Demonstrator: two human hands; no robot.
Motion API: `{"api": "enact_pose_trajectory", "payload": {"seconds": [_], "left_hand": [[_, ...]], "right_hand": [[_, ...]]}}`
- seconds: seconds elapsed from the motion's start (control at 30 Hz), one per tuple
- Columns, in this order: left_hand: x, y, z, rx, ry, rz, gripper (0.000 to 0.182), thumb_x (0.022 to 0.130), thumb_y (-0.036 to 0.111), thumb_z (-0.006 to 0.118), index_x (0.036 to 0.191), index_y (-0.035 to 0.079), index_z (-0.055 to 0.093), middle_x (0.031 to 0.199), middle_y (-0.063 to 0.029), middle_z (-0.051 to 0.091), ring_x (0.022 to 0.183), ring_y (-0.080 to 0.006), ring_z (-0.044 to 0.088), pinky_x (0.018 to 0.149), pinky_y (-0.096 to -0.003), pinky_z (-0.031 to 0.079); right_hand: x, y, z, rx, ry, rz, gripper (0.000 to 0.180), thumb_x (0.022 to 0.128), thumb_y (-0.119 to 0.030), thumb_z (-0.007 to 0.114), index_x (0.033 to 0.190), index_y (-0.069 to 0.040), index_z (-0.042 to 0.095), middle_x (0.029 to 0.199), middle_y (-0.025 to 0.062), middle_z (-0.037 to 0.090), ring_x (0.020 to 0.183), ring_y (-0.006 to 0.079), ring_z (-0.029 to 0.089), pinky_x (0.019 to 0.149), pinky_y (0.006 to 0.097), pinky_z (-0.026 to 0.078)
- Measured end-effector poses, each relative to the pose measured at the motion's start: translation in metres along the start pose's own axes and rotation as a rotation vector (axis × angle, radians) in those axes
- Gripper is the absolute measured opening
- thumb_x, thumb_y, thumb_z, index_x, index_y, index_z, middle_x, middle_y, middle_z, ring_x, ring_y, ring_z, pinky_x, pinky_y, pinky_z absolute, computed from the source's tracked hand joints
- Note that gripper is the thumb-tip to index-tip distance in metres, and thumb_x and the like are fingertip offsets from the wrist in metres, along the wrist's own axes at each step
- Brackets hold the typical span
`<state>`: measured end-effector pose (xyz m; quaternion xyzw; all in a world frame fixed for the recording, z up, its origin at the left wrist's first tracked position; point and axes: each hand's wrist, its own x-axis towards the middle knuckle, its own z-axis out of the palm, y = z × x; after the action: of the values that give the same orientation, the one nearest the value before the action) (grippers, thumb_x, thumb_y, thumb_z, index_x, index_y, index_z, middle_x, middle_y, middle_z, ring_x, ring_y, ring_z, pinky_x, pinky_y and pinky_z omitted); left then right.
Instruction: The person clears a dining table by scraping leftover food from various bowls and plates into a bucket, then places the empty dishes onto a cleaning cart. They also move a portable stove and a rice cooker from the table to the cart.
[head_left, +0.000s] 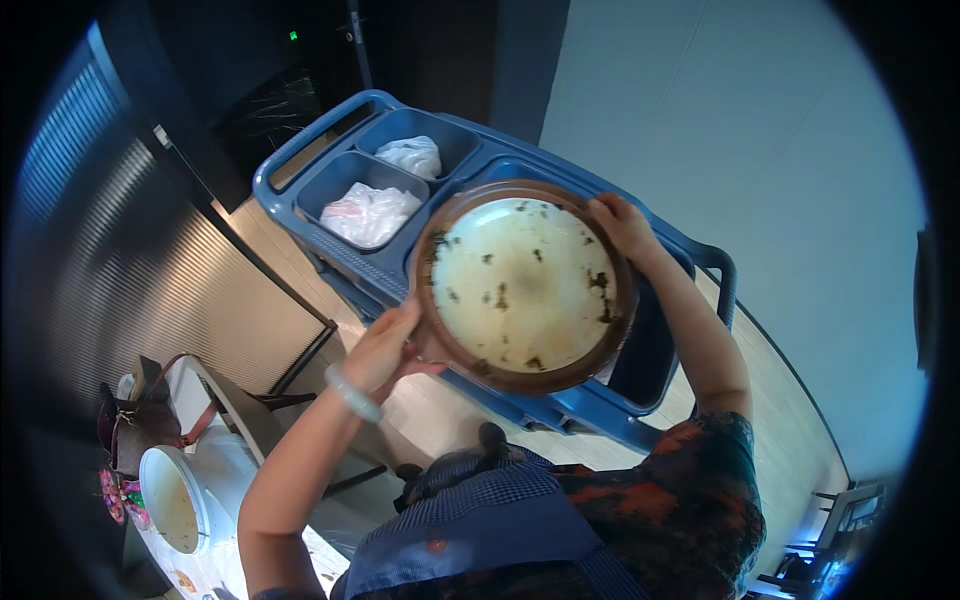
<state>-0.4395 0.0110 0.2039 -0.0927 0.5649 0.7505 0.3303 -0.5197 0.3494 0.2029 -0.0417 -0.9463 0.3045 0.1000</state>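
A large round dish with a brown rim and a pale yellowish inside is between my two hands. Dark scraps, which look like food remains, are scattered over its inside. My left hand, with a pale bangle on the wrist, grips the lower left of the rim. At the upper right of the rim, my right hand has hold of the other side. The dish is over a blue plastic service cart and hides much of its large basin.
White plastic bags lie in two cart bins, one nearer and one farther. At lower left, a white bucket with murky yellowish contents stands on a table, near a handbag. A pale wall runs along the right. A ribbed panel stands left.
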Motion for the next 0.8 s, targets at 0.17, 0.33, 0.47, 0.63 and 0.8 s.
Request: {"api": "enact_pose_trajectory", "payload": {"seconds": [0.17,0.33,0.47,0.63,0.8], "left_hand": [[0.092,-0.033,0.074,0.044,-0.167,-0.171,0.048,0.082,0.045,0.044,0.110,0.006,0.041,0.096,-0.0075,0.052,0.083,-0.0189,0.055,0.072,-0.0335,0.049],[0.174,-0.072,0.083,0.060,-0.080,-0.322,0.044,0.084,0.039,0.043,0.112,0.006,0.040,0.107,-0.0100,0.050,0.093,-0.0198,0.051,0.079,-0.0359,0.044],[0.224,-0.082,0.085,0.182,-0.013,-0.469,0.043,0.085,0.037,0.042,0.117,0.009,0.036,0.113,-0.0102,0.048,0.098,-0.0209,0.049,0.082,-0.0363,0.042],[0.254,-0.099,0.086,0.393,0.044,-0.590,0.039,0.085,0.031,0.038,0.117,0.009,0.041,0.114,-0.0098,0.047,0.096,-0.0251,0.050,0.068,-0.0380,0.048],[0.264,-0.109,0.094,0.341,0.009,-0.656,0.038,0.079,0.036,0.047,0.104,0.008,0.049,0.113,-0.0109,0.047,0.102,-0.0212,0.046,0.083,-0.0379,0.040]], "right_hand": [[0.009,0.106,-0.032,-0.180,-0.017,0.091,0.039,0.082,-0.040,0.041,0.092,-0.005,0.054,0.083,0.0182,0.058,0.081,0.0345,0.054,0.070,0.0394,0.042],[0.033,0.173,0.005,-0.316,-0.126,0.212,0.040,0.083,-0.042,0.037,0.091,-0.006,0.054,0.084,0.0202,0.058,0.084,0.0365,0.053,0.073,0.0419,0.042],[0.052,0.188,0.024,-0.344,-0.377,0.311,0.049,0.083,-0.044,0.034,0.099,-0.002,0.052,0.097,0.0228,0.055,0.095,0.0370,0.050,0.077,0.0416,0.042],[0.059,0.206,0.035,-0.352,-0.619,0.481,0.060,0.081,-0.048,0.033,0.109,0.003,0.046,0.106,0.0254,0.049,0.103,0.0349,0.046,0.087,0.0406,0.036],[0.060,0.232,0.051,-0.736,-0.996,-0.067,0.046,0.076,-0.005,0.047,0.119,-0.003,0.031,0.094,0.0272,0.052,0.093,0.0350,0.052,0.080,0.0414,0.043]]}}
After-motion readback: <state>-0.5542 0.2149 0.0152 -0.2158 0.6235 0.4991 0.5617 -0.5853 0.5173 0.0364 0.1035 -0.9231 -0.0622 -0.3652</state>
